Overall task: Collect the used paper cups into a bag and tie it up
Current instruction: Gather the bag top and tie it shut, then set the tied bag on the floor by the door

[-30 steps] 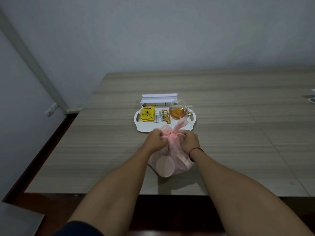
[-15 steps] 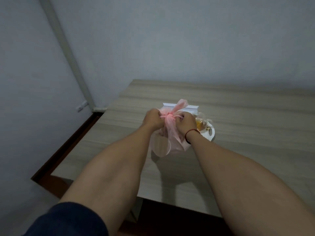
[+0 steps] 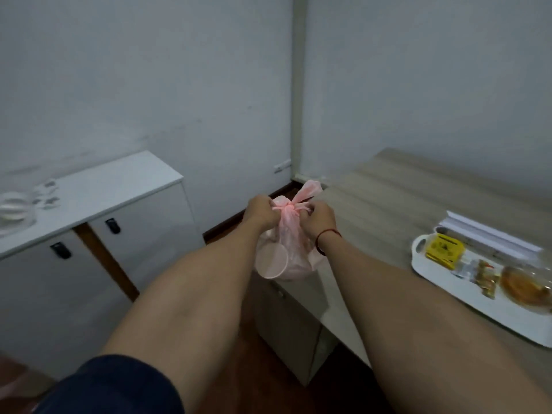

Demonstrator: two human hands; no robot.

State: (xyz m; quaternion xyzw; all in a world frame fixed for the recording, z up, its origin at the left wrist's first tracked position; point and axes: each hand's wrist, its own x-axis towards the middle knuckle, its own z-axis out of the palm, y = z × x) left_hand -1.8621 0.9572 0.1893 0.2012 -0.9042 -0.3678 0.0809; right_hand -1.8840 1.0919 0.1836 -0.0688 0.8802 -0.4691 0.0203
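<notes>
- Two hands do the work: your left hand (image 3: 259, 211) and your right hand (image 3: 320, 216) each pinch one tail of the pink plastic bag (image 3: 294, 252). Their fingers are curled tight, right at the knot (image 3: 288, 208).
- The bag hangs in the air, off the edge of the counter (image 3: 388, 198) and over the floor (image 3: 233, 372). Nothing holds it up but you.
- If you pull too hard, the thin plastic could rip at the knot.
- If a tail slips out of one hand, the knot could come loose and the bag could swing or drop.
- A paper cup (image 3: 270, 261) presses against the side of the bag. A hard tug might push it through.
- I cannot tell if the knot is tied once or twice. One tie may open later.
- The white tray (image 3: 466, 306) with the glass teapot (image 3: 525, 283) sits near your right arm. A wide swing of your elbow could bump it.
</notes>
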